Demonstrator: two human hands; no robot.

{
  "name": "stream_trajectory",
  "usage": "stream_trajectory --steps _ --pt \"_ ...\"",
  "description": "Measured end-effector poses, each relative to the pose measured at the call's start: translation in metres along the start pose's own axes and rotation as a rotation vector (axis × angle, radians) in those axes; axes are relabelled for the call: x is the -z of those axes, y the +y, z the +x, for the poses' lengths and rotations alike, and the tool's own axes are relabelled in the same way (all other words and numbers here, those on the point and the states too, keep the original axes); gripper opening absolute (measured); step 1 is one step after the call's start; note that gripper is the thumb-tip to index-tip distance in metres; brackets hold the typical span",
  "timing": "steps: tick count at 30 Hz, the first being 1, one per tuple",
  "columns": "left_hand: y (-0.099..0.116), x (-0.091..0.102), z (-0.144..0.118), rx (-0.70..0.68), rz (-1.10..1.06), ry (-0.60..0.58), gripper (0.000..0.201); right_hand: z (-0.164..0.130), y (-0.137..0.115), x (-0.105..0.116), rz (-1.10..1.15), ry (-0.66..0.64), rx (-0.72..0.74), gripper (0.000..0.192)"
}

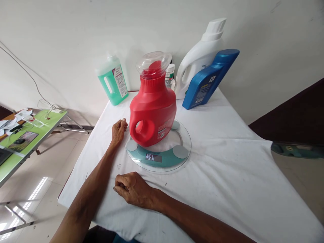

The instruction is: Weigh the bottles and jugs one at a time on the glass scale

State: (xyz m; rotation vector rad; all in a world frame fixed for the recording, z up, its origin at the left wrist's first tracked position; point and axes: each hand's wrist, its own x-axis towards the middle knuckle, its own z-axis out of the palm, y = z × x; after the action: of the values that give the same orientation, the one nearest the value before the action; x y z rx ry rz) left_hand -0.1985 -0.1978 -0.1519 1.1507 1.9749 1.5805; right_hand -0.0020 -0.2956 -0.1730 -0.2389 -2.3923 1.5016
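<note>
A big red plastic jug (154,104) with a side handle stands on a round glass weighing scale (180,152). Over its neck sits a clear plastic cover (162,60). The scale's small display (153,157) is lit, its digits upside down from here. My left hand (119,131) rests on the cloth just left of the jug and the scale's rim, fingers curled in, apart from both. Nearer to me, in front of the scale, my right hand (133,189) lies on the cloth as a loose fist. Nothing shows in either hand.
White cloth (227,168) covers the table. Along the wall stand a green liquid bottle (115,82), a small clear bottle (169,74), a white jug (199,57) and a leaning blue bottle (210,79). Leftward is a green table (48,121) with papers.
</note>
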Motion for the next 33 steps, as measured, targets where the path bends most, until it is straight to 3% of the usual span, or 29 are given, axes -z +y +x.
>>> stream_trajectory --steps 13,33 --pt "-0.004 0.002 0.001 -0.056 0.1 -0.033 0.028 0.0 0.001 -0.001 -0.014 0.005 0.003 0.026" --pt "-0.012 0.002 0.004 -0.069 0.146 -0.02 0.029 0.001 0.003 -0.002 -0.006 0.002 0.003 0.029"
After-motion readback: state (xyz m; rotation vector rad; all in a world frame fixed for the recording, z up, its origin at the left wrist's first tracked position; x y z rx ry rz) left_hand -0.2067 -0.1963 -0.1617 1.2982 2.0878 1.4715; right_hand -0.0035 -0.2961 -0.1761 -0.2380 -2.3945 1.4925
